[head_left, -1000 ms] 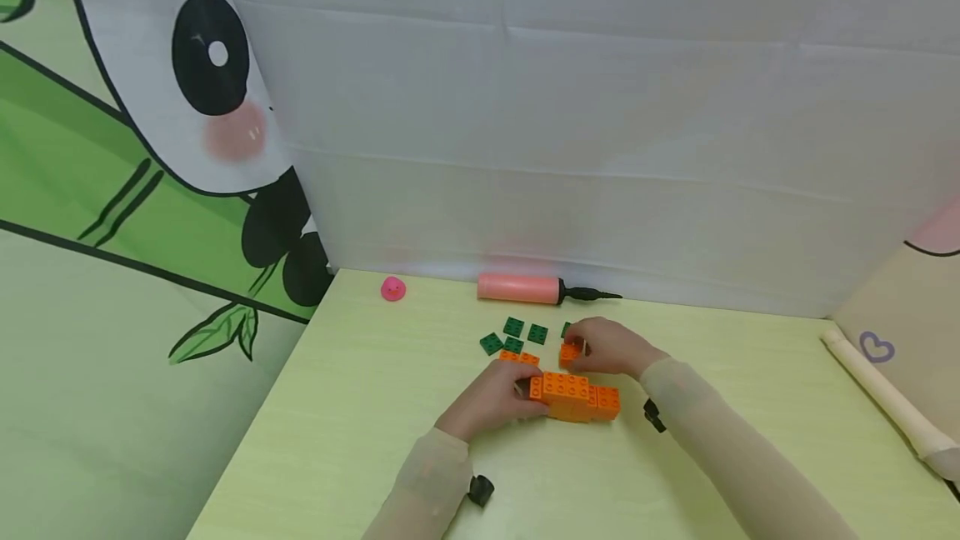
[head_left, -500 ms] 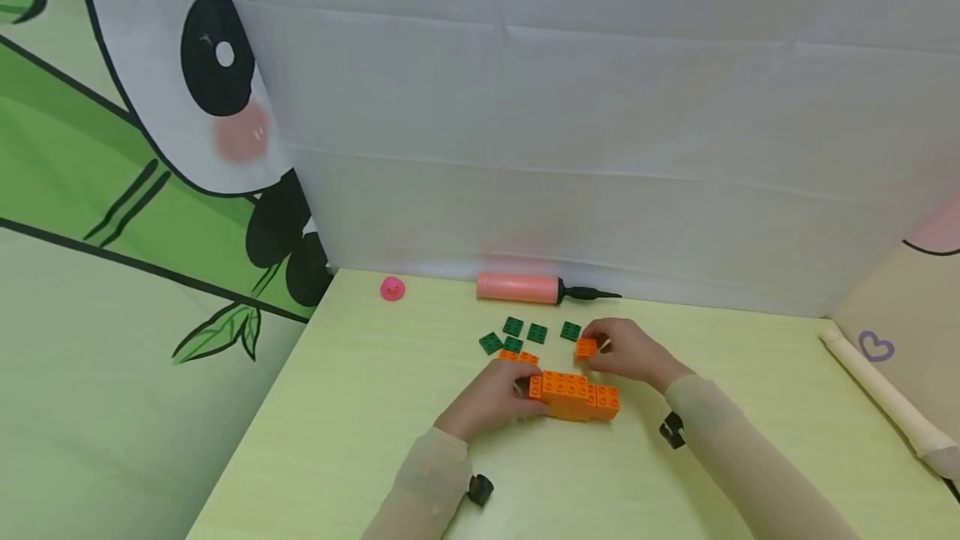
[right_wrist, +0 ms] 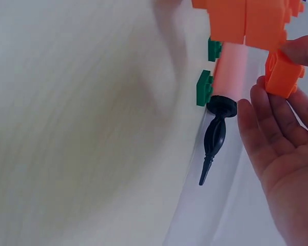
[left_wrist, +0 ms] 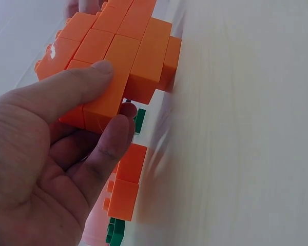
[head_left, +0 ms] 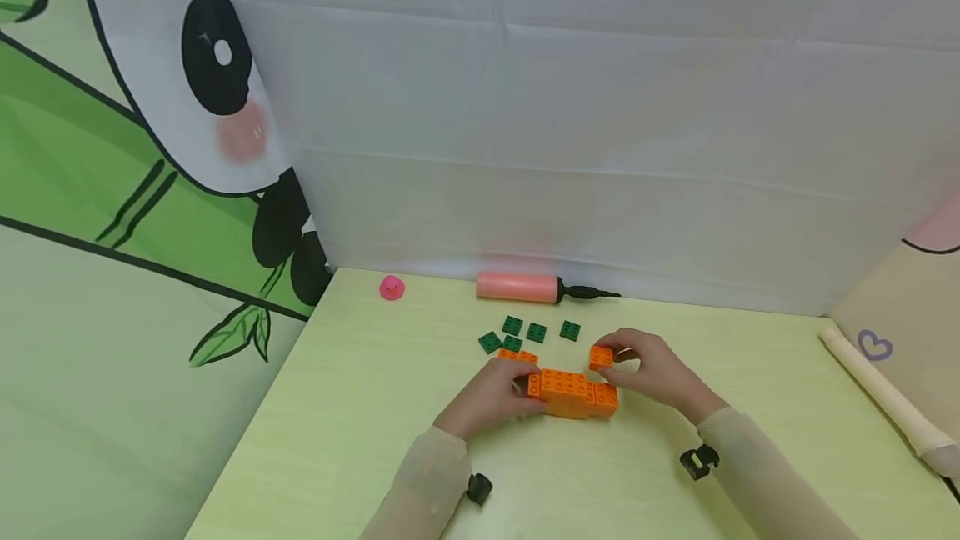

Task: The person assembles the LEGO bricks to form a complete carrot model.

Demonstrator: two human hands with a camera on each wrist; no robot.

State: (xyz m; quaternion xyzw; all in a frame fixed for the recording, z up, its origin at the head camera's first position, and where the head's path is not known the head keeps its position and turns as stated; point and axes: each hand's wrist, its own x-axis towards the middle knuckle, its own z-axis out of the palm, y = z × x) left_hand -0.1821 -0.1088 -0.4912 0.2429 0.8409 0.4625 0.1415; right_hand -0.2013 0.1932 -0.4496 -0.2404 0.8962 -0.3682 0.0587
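Observation:
My left hand (head_left: 491,398) grips the left end of an orange building-block assembly (head_left: 568,394), its thumb on the near side. In the left wrist view the assembly (left_wrist: 118,51) shows several joined bricks in stepped layers. Just behind its right end, my right hand (head_left: 656,369) pinches one small orange brick (head_left: 601,357) between thumb and fingers. The right wrist view shows this brick (right_wrist: 284,75) tilted, its hollow underside partly visible, close to the assembly (right_wrist: 244,20). More orange bricks (head_left: 519,356) lie on the table behind the left hand, partly hidden by it.
Several green bricks (head_left: 536,332) lie scattered behind the assembly. A pink hand pump (head_left: 519,287) with a black nozzle lies along the back edge, near a small pink rubber duck (head_left: 392,287). At the right edge of the table (head_left: 315,440) lies a rolled cream cloth (head_left: 888,394).
My right hand has lifted the small orange brick away from beside the green bricks and brought it right and nearer, behind the assembly's right end. The left hand has stayed in place.

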